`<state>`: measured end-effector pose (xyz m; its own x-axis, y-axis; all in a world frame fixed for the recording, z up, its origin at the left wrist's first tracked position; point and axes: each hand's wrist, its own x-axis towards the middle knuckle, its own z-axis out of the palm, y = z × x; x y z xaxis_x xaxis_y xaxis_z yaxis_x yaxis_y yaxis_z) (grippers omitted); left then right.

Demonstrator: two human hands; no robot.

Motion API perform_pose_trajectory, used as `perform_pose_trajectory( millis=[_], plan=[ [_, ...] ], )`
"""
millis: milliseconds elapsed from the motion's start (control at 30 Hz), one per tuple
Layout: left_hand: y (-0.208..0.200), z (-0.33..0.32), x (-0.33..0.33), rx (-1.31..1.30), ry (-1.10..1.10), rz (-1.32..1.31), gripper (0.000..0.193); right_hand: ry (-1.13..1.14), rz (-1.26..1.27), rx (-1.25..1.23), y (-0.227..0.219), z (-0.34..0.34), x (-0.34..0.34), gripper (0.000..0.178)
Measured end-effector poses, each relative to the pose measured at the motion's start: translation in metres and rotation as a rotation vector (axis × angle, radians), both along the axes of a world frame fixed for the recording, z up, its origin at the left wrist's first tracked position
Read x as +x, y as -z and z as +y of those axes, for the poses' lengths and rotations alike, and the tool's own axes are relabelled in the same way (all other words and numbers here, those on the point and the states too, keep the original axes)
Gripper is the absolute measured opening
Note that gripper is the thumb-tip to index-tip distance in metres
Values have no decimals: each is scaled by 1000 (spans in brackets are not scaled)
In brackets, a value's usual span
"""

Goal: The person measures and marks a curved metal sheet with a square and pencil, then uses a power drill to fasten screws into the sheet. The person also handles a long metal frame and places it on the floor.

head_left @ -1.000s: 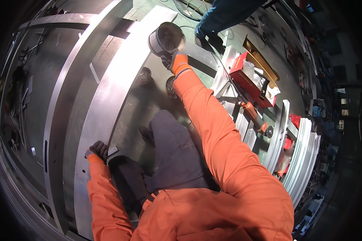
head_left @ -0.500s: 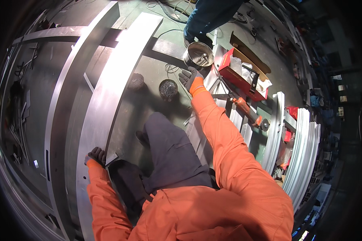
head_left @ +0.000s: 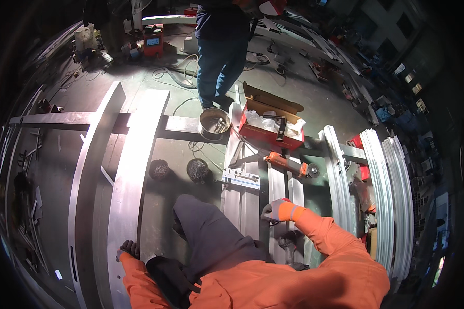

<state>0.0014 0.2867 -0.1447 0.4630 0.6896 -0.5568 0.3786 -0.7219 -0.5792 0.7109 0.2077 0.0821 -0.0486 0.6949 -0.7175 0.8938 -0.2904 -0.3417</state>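
Note:
My left hand (head_left: 129, 250), in a dark glove, has its fingers bent over the right edge of a wide silvery metal beam (head_left: 131, 170). My right hand (head_left: 276, 210), gloved in grey and orange, hovers above metal profiles (head_left: 264, 242) to the right of my knee. Its fingers are closed; what they hold, if anything, I cannot make out, though a small red bit shows beside the hand. Just below it lies a dark grey tool (head_left: 290, 246), partly hidden by my sleeve. Farther off are an orange angle grinder (head_left: 287, 164) and a flat blue-and-white piece (head_left: 241, 178).
A metal pot (head_left: 214, 123) with metal parts inside stands by an open red box (head_left: 270, 135) holding white plastic. Two round dark bundles (head_left: 197, 170) sit on the floor. Another person (head_left: 221, 56) stands beyond the pot. Long profiles (head_left: 379, 180) are stacked at right.
My right hand has drawn back from beside the pot toward my body, and its spread fingers have closed. The view has tilted up, showing more of the other person. My left hand stays on the beam.

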Motion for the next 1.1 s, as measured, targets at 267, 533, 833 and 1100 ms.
perform_pose_trajectory(
  millis=[267, 533, 833, 1100],
  plan=[
    [10, 6, 9, -349, -511, -1181, 6, -142, -343, -349, 93, -147, 76, 58],
    [-3, -18, 48, -527, -2253, -2892, 33, 271, -190, -523, 62, -187, 57, 62],
    [-16, -63, 48, -149, -1913, -2569, 21, 774, 201, -3, 134, -252, 26, 64],
    [2, -60, -1, -760, -1886, -2327, 21, 1097, -331, 152, 124, -256, -25, 93]
  ],
)
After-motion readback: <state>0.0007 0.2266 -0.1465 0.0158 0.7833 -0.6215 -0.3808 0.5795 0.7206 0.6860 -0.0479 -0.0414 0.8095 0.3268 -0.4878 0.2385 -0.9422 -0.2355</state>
